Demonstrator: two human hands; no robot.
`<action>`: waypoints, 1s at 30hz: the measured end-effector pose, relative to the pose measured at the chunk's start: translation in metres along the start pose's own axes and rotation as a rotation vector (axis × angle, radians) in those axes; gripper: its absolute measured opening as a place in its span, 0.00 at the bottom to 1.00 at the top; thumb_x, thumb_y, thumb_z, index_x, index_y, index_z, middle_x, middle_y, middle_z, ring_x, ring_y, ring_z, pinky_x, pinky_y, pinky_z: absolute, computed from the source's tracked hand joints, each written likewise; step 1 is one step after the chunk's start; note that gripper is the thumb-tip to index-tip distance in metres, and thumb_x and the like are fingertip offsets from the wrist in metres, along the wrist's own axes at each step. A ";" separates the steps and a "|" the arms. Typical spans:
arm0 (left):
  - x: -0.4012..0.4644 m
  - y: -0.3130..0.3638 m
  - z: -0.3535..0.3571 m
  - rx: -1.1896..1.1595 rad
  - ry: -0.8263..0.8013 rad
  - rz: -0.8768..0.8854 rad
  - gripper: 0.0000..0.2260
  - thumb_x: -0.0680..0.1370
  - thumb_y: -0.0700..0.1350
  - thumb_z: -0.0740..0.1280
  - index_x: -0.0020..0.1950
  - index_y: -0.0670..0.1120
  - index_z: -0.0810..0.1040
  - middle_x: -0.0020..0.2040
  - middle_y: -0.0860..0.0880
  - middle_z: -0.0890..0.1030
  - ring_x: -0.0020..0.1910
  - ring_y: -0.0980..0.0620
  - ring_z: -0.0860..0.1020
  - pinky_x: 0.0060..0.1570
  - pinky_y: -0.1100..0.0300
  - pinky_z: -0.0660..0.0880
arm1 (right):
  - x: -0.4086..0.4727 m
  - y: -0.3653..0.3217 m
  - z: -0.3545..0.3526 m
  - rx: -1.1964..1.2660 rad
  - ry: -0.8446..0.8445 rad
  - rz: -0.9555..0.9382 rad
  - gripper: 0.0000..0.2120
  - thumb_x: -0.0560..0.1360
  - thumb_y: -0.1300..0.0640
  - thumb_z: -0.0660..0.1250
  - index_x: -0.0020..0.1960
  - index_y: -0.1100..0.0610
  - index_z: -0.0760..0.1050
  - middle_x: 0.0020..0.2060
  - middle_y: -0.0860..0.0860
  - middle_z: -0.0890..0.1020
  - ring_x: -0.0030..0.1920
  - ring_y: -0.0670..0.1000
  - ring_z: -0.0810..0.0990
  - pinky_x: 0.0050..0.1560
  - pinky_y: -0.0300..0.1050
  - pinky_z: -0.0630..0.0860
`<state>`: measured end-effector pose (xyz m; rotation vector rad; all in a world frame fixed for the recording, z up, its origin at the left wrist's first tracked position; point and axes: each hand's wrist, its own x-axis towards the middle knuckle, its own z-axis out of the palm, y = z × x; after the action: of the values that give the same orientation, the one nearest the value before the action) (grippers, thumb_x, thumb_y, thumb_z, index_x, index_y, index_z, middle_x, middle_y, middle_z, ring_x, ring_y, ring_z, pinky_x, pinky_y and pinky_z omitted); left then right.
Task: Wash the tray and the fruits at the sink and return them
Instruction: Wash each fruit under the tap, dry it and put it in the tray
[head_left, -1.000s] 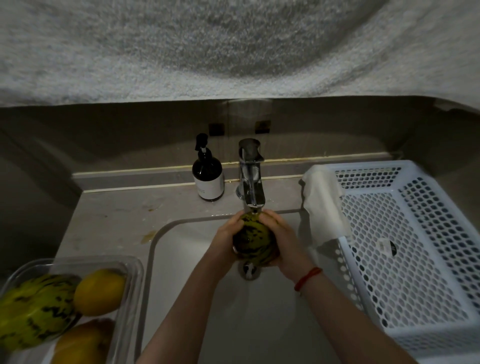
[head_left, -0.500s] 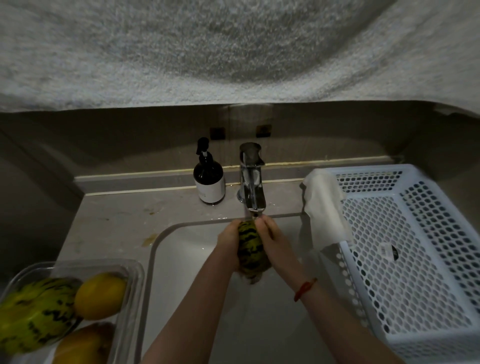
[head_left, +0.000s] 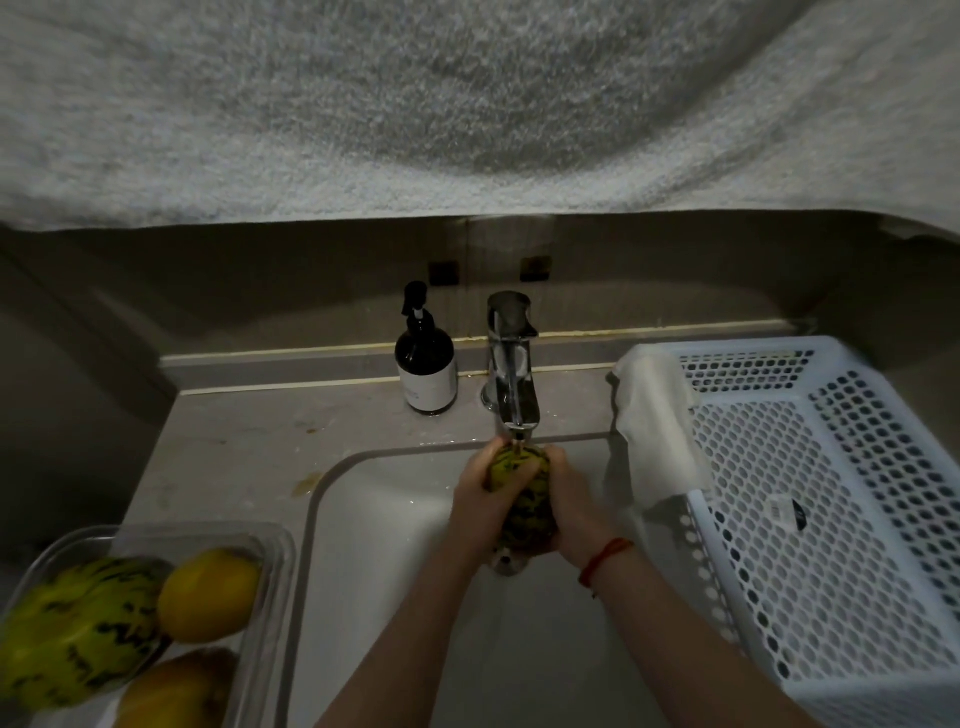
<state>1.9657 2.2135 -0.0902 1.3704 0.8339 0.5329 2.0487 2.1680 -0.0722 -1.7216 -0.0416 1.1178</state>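
A green melon with dark stripes (head_left: 522, 506) is held over the white sink (head_left: 395, 525), right under the spout of the chrome tap (head_left: 511, 374). My left hand (head_left: 480, 496) grips its left side and my right hand (head_left: 571, 501) grips its right side, fingers curled round it. A clear plastic tray (head_left: 270, 566) stands on the counter at the lower left. In it lie a second striped melon (head_left: 78, 629), a yellow fruit (head_left: 208, 595) and an orange-yellow fruit (head_left: 176, 688).
A dark soap pump bottle (head_left: 426, 364) stands left of the tap. A white perforated basket (head_left: 831, 519) sits right of the sink with a white cloth (head_left: 660, 421) draped over its left rim. A grey towel (head_left: 467, 104) hangs across the top of the view.
Both hands have turned the striped melon under the tap, and my left hand's fingers now lie across its upper end. The view has shifted slightly.
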 end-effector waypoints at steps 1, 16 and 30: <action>0.000 -0.001 0.002 0.003 0.040 -0.010 0.19 0.74 0.52 0.67 0.61 0.44 0.76 0.54 0.43 0.79 0.55 0.46 0.78 0.56 0.50 0.77 | 0.000 0.000 0.001 -0.033 -0.020 -0.023 0.20 0.79 0.48 0.54 0.48 0.60 0.78 0.49 0.62 0.81 0.52 0.61 0.79 0.57 0.59 0.76; 0.014 0.012 -0.014 -0.324 -0.144 -0.734 0.25 0.74 0.61 0.58 0.48 0.43 0.83 0.44 0.40 0.84 0.47 0.42 0.80 0.43 0.54 0.76 | -0.001 0.009 -0.034 -0.720 -0.324 -0.734 0.30 0.69 0.49 0.74 0.68 0.52 0.67 0.64 0.49 0.69 0.63 0.46 0.70 0.62 0.34 0.69; -0.015 -0.003 -0.002 -0.173 0.044 -0.133 0.17 0.75 0.49 0.68 0.63 0.57 0.73 0.57 0.49 0.79 0.54 0.51 0.79 0.51 0.51 0.80 | -0.003 -0.001 0.001 -0.329 -0.017 -0.345 0.17 0.82 0.54 0.50 0.52 0.61 0.75 0.47 0.59 0.79 0.49 0.57 0.77 0.52 0.52 0.76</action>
<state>1.9541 2.2032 -0.0895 1.1405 0.8875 0.5207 2.0464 2.1679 -0.0701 -1.9019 -0.5393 0.9020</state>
